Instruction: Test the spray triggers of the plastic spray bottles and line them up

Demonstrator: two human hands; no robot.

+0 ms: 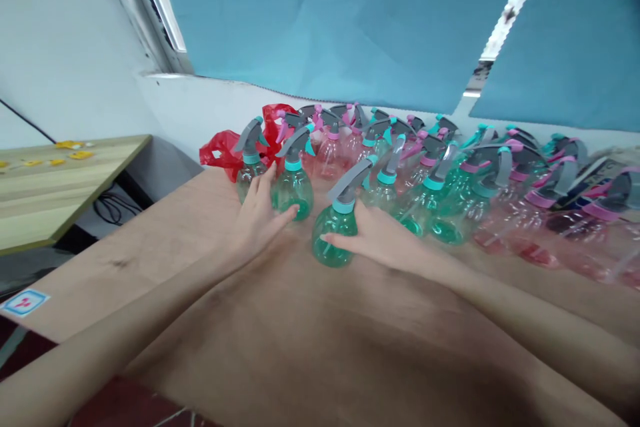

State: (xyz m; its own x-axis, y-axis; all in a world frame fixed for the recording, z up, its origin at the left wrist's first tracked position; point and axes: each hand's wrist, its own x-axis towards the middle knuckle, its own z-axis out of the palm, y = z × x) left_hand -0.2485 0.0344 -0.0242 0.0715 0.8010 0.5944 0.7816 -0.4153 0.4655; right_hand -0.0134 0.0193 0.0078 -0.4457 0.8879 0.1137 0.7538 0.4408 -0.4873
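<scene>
The wooden table (300,347) ran back from its near edge to the white wall (220,93), and its left corner carried a small label (25,302). Past its left edge came a gap with black cables (111,208), then a lower table (65,180). My room for moving was the bare wood in front of the bottles, toward my body; to the right the crowd of pink bottles (543,240) and green ones hemmed me in.

My right hand (377,230) was clamped on a green spray bottle (334,219), thumb across its front, fingers hidden behind; it stood forward of the row, upright, its grey trigger top slanting. My left hand (257,213) was at the second bottle (294,183) from the left, thumb over its lower front, fingers spread beside the leftmost bottle (246,173); I could not tell whether it gripped. Behind these lay a red plastic bag (223,152). The bottles were see-through, deeper green low down, though I could not tell liquid from tinted plastic.
</scene>
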